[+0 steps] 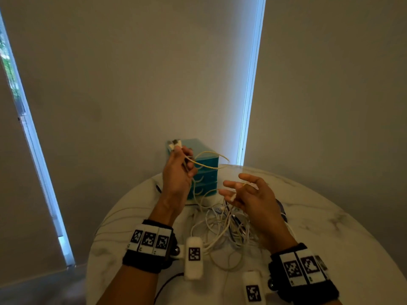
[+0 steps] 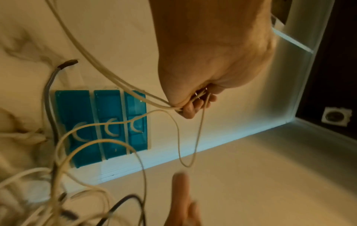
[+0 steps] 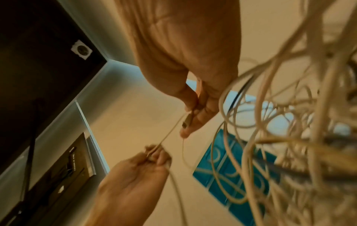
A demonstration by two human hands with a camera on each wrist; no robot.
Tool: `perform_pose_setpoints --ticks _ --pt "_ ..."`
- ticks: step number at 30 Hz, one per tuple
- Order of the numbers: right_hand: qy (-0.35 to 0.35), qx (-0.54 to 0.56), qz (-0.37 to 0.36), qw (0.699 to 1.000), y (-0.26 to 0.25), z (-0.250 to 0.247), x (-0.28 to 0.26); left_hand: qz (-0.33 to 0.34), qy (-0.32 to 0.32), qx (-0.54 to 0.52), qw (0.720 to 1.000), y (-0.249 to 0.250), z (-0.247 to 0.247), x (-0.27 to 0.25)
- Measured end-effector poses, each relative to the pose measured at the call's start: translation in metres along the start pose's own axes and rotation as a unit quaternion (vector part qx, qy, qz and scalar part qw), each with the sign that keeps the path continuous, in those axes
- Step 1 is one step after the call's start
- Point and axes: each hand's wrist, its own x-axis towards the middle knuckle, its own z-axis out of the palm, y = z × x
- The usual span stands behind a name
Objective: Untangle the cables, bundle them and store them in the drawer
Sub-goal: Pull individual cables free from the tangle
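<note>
Left grip (image 1: 178, 172): raised above the far left part of the bench (image 1: 330, 227), fingers curling round loops of a cream cable (image 1: 211, 154); the cable's white plug ends (image 1: 175, 145) are sticking up past the fingertips.

Right grip (image 1: 248, 194): hovering above the middle of the bench, thumb and first fingers pinching a small connector (image 3: 187, 122) of the same cream cable, the other fingers spreading loosely.

Cream cable: arching between the two grips and hanging down toward the heap below.

Tangle of cables (image 1: 222, 225): lying at the middle of the bench, mostly white strands with a few dark ones, still knotted together.

Drawer unit (image 1: 203, 172): teal, three drawers, all sitting pushed in, standing at the far edge of the bench behind the left grip.

Bench: round, marbled white top.
</note>
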Motion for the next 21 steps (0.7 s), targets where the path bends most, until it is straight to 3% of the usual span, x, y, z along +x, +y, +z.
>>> perform_pose_setpoints --ticks 5,9,11,13,15,17,21 --pt "0.037 -0.186 -0.02 0.982 -0.032 -0.033 0.021 0.077 0.11 -0.028 0.991 0.063 -0.041 0.032" --pt "0.083 -0.365 -0.089 0.923 -0.074 -0.041 0.038 0.162 0.181 0.006 0.97 0.13 -0.083 0.054" --pt "0.08 -0.391 -0.139 0.906 -0.093 -0.032 0.044 0.192 0.192 0.019 0.962 0.16 -0.091 0.051" --pt "0.056 -0.408 -0.179 0.894 -0.111 -0.019 0.046 0.203 0.161 0.0 0.966 0.185 -0.09 0.039" --pt "0.011 -0.455 -0.192 0.869 -0.126 -0.004 0.047 0.179 0.101 -0.011 0.979 0.202 -0.088 0.025" --pt "-0.052 -0.523 -0.176 0.833 -0.136 0.016 0.051 0.126 0.05 0.054 0.989 0.214 -0.089 0.013" --pt "-0.253 -0.671 -0.05 0.695 -0.131 0.076 0.062 -0.009 -0.018 0.267 0.963 0.217 -0.09 -0.005"
